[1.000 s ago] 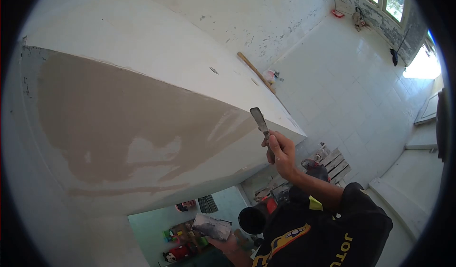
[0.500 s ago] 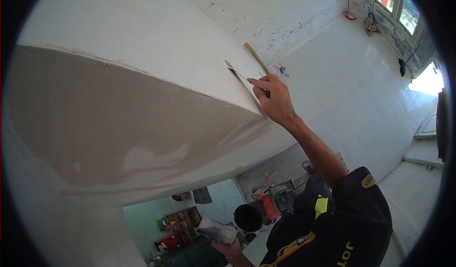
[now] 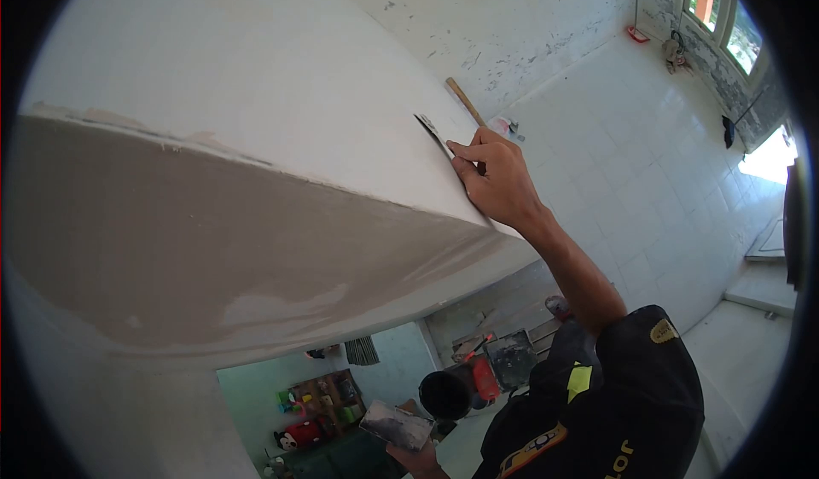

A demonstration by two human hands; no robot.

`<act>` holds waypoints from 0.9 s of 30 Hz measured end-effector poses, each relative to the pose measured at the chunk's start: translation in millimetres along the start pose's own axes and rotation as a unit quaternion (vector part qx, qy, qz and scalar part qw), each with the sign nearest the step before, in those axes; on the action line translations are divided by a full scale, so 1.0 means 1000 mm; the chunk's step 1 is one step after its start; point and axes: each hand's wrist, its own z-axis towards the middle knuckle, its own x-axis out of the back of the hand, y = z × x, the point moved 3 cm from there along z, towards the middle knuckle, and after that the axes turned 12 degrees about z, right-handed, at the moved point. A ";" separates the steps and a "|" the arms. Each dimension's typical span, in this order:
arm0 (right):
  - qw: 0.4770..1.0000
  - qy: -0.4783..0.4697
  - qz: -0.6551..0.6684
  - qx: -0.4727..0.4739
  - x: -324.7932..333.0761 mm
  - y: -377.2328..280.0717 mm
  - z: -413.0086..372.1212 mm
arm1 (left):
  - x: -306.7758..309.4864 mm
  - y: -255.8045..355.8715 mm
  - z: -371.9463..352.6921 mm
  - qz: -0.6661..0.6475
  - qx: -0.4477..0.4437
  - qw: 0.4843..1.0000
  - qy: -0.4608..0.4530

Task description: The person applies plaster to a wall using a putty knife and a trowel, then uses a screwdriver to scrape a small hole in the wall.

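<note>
My right hand (image 3: 501, 179) is stretched out to the white wall (image 3: 281, 78), its fingers pinched around a putty knife (image 3: 434, 133). The thin blade of the knife is tilted close to the white surface; whether it touches cannot be told. Below the wall's ragged lower edge runs a grey-brown, partly smeared underside (image 3: 196, 232). Low in view, my left hand (image 3: 415, 459) grips a rectangular plate (image 3: 397, 425) coated with greyish-white filler. Part of that hand is cut off by the frame's bottom.
A black bucket (image 3: 444, 394) and a red container (image 3: 485, 378) stand below, beside a dark tray (image 3: 513, 358). A wooden handle (image 3: 464, 101) shows behind my right hand. Shelves (image 3: 328, 398) with small items are visible through the opening. Tiled floor (image 3: 623, 155) spreads to the right.
The putty knife has turned, showing its blade more edge-on, and my right hand sits slightly further right in view. The whole view has shifted a little. Both hands keep their holds.
</note>
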 end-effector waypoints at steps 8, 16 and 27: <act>0.998 -0.023 -0.061 0.017 -0.006 -0.009 0.009 | 0.001 0.033 0.028 -0.266 0.124 0.949 -0.118; 0.999 -0.022 -0.039 -0.009 -0.007 -0.013 0.010 | -0.035 0.008 0.023 -0.732 0.401 0.542 -0.093; 0.998 -0.025 -0.055 0.007 -0.007 -0.011 0.017 | -0.033 0.036 0.042 -0.407 0.484 0.775 -0.006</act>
